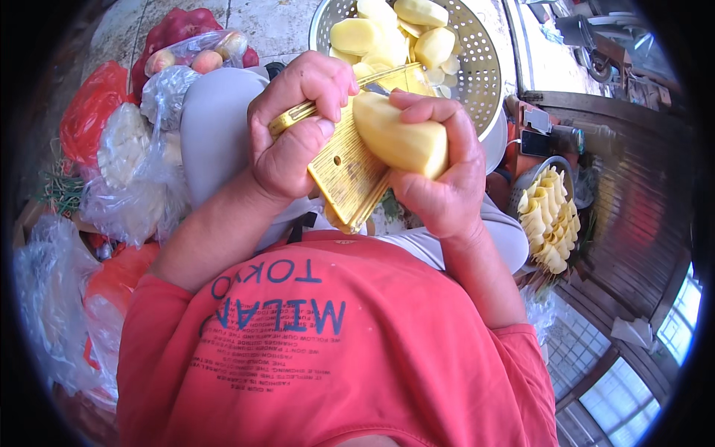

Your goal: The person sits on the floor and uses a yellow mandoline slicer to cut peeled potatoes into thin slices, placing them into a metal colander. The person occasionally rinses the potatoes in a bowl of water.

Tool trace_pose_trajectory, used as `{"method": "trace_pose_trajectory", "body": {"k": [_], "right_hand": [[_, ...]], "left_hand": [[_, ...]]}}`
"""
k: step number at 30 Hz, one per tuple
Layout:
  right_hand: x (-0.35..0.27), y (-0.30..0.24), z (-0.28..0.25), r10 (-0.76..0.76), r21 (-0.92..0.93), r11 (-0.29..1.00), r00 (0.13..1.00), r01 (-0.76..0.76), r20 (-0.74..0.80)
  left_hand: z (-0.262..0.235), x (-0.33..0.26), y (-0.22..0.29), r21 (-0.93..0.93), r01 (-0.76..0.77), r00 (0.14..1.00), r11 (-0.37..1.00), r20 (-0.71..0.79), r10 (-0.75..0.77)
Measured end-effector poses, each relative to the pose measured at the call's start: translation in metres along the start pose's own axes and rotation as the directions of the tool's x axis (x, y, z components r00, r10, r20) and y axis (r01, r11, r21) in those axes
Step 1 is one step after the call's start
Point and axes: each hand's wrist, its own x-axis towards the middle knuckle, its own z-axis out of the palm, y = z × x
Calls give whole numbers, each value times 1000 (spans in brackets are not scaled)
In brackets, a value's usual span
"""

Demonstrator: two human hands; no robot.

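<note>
My left hand (302,115) is closed round the upper left edge of a yellow ribbed slicer (344,160), a flat board tilted over my lap. A large peeled potato (402,138) is gripped in my right hand (445,160), its near side pressed up to the slicer's face beside the blade. The slicer's far end reaches over the rim of a metal colander (480,82). In the colander lie several peeled potatoes (357,36), with thin potato slices (449,71) beneath the slicer's end. My fingers and the potato hide part of the blade.
Clear plastic bags (126,186) and a red bag (93,112) crowd the left, near a bag of round fruit (208,59). To the right, yellow curled pieces (550,223) fill a second metal basket. A phone (535,143) lies beyond it, beside a dark slatted panel (633,194).
</note>
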Motion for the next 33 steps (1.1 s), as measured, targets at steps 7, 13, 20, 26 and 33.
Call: {"method": "trace_pose_trajectory", "body": {"k": [7,13,20,26,33], "right_hand": [[28,84,-33,369,25,927,893,-375,-257],[15,28,-9,288,119,954,951,-275,-115],[16,43,-14,286,43,958,943,-283,-170],[33,82,-28,409,76,912,870,-404,-275],[-3,2,1,82,-5,997,997,-82,-13]], "left_hand": [[2,3,-1,8,-13,999,1000,36,13],[-3,-1,-1,16,-1,1000,1000,12,1],[-1,1,1,30,-2,999,1000,44,0],[0,6,-1,16,-23,998,1000,62,22],[-2,0,2,27,-9,998,1000,57,7]]}}
